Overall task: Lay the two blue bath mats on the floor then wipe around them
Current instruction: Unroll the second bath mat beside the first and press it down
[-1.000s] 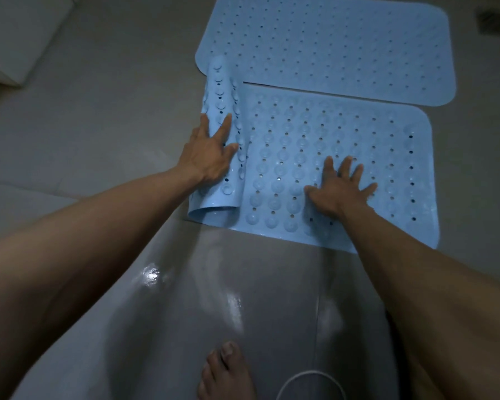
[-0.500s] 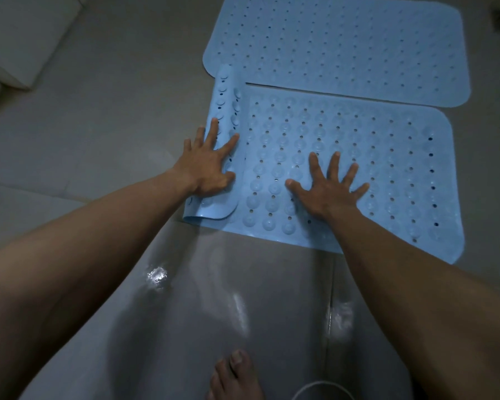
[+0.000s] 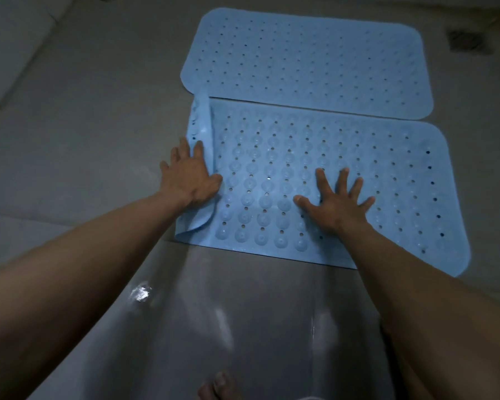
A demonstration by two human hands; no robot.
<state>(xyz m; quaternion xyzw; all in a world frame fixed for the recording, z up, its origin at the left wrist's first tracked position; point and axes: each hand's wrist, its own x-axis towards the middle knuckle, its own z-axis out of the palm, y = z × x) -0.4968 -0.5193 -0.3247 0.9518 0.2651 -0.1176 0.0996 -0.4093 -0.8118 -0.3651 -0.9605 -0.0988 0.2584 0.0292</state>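
Both blue mats are on the floor (image 3: 98, 145). The far mat (image 3: 306, 62) lies flat; the near mat (image 3: 358, 168) sits w/ its far long edge just beside the far mat's near edge, poss. touching.

The near mat's left end isn't down: a flap (image 3: 202, 122) stands curled up along that short edge. The left hand (image 3: 189, 177) is on it, fingers straight, palm pressing, gripping nothing. The right hand (image 3: 335, 203) is splayed wide and flat on the mat near its front long edge, pinning it, holding nothing.

Risks, as I judge them:
- Flap prob. springs back up once the left hand lifts, bc the rubber looks set in its curl.
- Raised cups show on the near mat's top face, so it may be laid upside down & won't grip.
- Pushing the flap outward could slide the whole mat if the right hand eases off.
- Wet patch (image 3: 140, 293) glints on the floor in front of the mat, w/ a bare foot (image 3: 214, 385) near it: slip hazard.

Drain grate (image 3: 468, 41) is off the far mat's right end, well apart. Wiping not yet begun; no cloth in view.

No brand, label or readable writing anywhere.
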